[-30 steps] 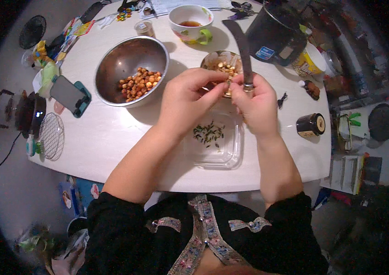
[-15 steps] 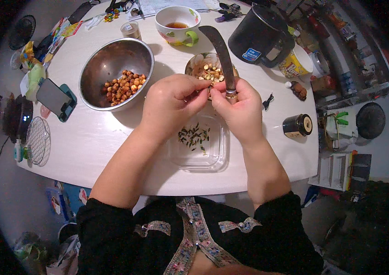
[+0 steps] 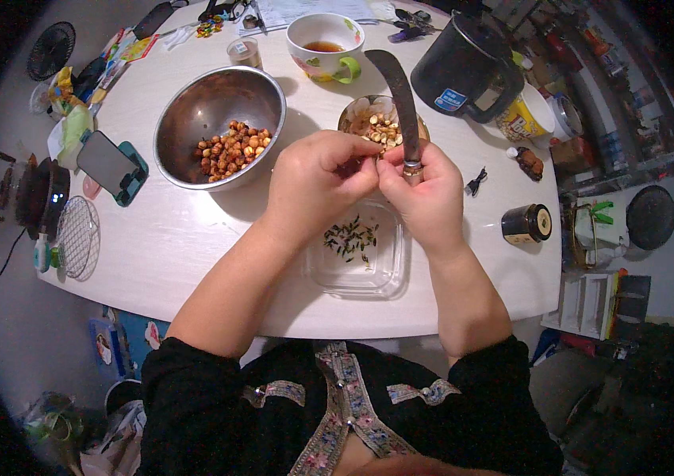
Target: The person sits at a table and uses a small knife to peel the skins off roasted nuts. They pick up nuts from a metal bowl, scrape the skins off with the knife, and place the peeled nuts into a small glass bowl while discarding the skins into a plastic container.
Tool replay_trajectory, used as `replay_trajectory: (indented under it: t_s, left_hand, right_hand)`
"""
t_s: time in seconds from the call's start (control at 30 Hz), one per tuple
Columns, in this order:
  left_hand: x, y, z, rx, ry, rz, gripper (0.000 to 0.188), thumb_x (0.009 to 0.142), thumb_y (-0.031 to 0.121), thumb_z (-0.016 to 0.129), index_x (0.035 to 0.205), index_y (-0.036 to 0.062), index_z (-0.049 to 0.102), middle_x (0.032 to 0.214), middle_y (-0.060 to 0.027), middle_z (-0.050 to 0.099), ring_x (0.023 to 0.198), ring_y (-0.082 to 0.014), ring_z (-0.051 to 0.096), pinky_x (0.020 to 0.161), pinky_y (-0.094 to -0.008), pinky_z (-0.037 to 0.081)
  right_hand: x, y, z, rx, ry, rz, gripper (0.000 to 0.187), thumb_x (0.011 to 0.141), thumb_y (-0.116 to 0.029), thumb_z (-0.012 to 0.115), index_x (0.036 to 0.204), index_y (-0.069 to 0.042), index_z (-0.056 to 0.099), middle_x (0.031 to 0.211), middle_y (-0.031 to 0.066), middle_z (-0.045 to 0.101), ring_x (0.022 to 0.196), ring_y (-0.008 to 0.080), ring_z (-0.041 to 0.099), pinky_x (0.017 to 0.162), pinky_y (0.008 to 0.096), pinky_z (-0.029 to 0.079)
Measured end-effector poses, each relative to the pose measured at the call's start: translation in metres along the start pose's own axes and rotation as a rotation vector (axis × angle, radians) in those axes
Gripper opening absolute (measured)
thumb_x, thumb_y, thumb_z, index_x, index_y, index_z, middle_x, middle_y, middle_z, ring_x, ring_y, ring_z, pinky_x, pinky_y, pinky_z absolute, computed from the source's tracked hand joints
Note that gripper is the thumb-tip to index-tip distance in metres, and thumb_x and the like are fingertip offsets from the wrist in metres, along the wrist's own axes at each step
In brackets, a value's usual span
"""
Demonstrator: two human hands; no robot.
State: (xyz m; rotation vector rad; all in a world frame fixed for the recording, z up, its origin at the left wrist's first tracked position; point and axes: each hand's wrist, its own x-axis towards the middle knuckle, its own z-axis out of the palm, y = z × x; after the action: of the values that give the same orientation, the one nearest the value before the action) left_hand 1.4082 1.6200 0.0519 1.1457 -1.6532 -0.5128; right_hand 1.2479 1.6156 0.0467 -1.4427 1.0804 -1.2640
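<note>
Left hand (image 3: 311, 178): the thumb and forefinger are pressed together at the tips, and a small piece (image 3: 379, 158) seems to be pinched there; it is mostly covered, so its kind cannot be told.
Right hand (image 3: 430, 194): the handle of the curved knife (image 3: 402, 99) is enclosed by this hand, while its thumb is brought close to the same piece, beside the left fingertips.
Curved knife: its blade is pointed upward and away from the right hand, bent to the left at the end; which side is sharp cannot be seen.
Pale pieces (image 3: 385, 127): they are contained in the small bowl (image 3: 350, 115), just beyond the fingertips.
Green slivers (image 3: 351, 236): they are scattered in the clear container (image 3: 333, 274), on the near side of both hands.
Brown nuts (image 3: 230, 152): they are gathered in the steel bowl (image 3: 182, 131), beyond the left hand and to its left.
Good handling: in judgement, the piece should be gripped lightly, by the very tips; the handle should be secured by the lower fingers, so that the thumb is left free; the blade should be pointed away from the left hand.
</note>
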Motion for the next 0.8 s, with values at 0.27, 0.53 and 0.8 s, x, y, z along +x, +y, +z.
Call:
replay_trajectory:
  t_s: [0.27,0.53,0.8]
  left_hand:
    - [-0.0009,-0.0027,0.0043,-0.376,-0.031,-0.313,0.015,0.082,0.008,0.071,0.094,-0.0017,0.072,0.079,-0.0074,0.072,0.067,-0.0089,0.066,0.062,-0.0236,0.054]
    - [0.001,0.0013,0.0004,-0.614,-0.101,-0.458,0.015,0.088,0.002,0.064,0.1,-0.0062,0.067,0.083,-0.009,0.07,0.069,-0.0107,0.065,0.063,-0.0238,0.054]
    - [0.0025,-0.0016,0.0022,-0.699,-0.117,-0.512,0.013,0.09,0.004,0.063,0.1,-0.0039,0.067,0.085,-0.0092,0.071,0.071,-0.0122,0.067,0.063,-0.0247,0.055]
  right_hand:
    - [0.0013,-0.0085,-0.006,0.162,-0.068,0.169,0.015,0.087,-0.006,0.069,0.098,-0.001,0.061,0.083,0.0008,0.062,0.063,0.003,0.055,0.053,0.0184,0.046]
    - [0.0016,-0.0074,-0.0067,0.175,-0.064,0.196,0.014,0.088,-0.011,0.068,0.097,-0.003,0.06,0.072,-0.0005,0.06,0.051,0.0031,0.051,0.045,0.0186,0.042]
    - [0.0036,-0.005,-0.0087,0.228,-0.07,0.22,0.015,0.089,-0.012,0.068,0.098,-0.004,0.06,0.07,0.001,0.06,0.05,0.0036,0.051,0.045,0.0178,0.041]
